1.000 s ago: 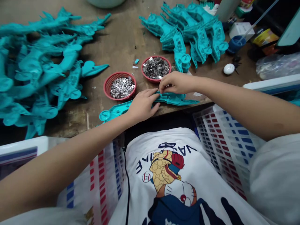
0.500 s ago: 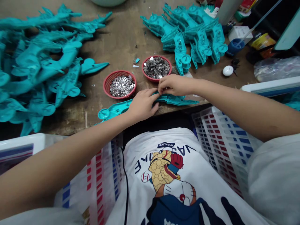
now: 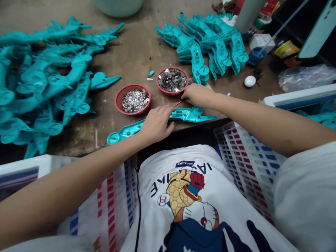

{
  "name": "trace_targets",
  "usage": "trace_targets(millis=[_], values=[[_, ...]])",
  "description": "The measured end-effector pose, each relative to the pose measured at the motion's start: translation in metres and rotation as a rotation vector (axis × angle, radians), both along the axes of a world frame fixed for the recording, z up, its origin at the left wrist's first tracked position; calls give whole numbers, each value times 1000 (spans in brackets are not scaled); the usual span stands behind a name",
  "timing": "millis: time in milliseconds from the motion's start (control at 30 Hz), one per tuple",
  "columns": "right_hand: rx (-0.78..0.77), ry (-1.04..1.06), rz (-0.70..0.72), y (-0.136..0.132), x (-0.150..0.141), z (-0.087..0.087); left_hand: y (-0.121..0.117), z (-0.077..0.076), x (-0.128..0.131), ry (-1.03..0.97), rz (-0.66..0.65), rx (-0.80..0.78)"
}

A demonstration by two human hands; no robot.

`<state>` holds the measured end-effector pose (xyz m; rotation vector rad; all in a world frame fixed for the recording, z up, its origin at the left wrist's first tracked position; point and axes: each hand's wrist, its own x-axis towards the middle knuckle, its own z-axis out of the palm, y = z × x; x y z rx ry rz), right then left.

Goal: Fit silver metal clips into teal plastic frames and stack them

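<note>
A long teal plastic shell (image 3: pixel 183 114) lies along the near edge of the wooden table (image 3: pixel 131 52). My left hand (image 3: pixel 156 123) presses down on its middle, fingers curled over it. My right hand (image 3: pixel 197 95) hovers just behind the shell near the right red basket (image 3: pixel 172 80), fingers pinched on a thin metal piece whose tip pokes out to the left. A second red basket (image 3: pixel 132 99) of small shiny metal bits sits to the left of the first.
A big heap of teal shells (image 3: pixel 42 87) fills the table's left side. A neater stack of teal shells (image 3: pixel 207 45) lies at the back right. White slotted crates (image 3: pixel 252 164) stand on both sides of my lap. A small white oval object (image 3: pixel 249 81) and clutter sit far right.
My right hand has lifted off the shell and drawn back toward the right basket, now pinching a thin metal piece. My left hand stays on the shell.
</note>
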<state>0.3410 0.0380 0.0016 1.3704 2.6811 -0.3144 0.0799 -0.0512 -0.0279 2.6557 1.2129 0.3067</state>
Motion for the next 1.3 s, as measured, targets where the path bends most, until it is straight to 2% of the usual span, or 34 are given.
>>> trace_targets(millis=[100,300,467,600,700,867,967,1133,1300], values=[[11,-41,-54,-3,-2,1,-1,0,-3,-20,-32,8],[61,-77,-108,-11,-4,17,0,1,-4,-19,-33,-10],[-23,-100,-70,-5,5,5,1,-1,-4,-53,29,-36],[-27,-98,-49,1,11,0,1,0,-3,-20,-14,-23],[-29,-105,-70,-3,9,13,2,-2,-4,-20,-26,-13],[-62,119,-28,-26,2,47,2,-19,-10,-167,66,31],[-121,124,37,-38,-1,51,2,-25,-12,-254,66,68],[-74,94,71,-46,-6,42,2,-18,-11,-188,28,21],[-34,15,24,-53,-12,44,2,-9,-10,-86,-46,-9]])
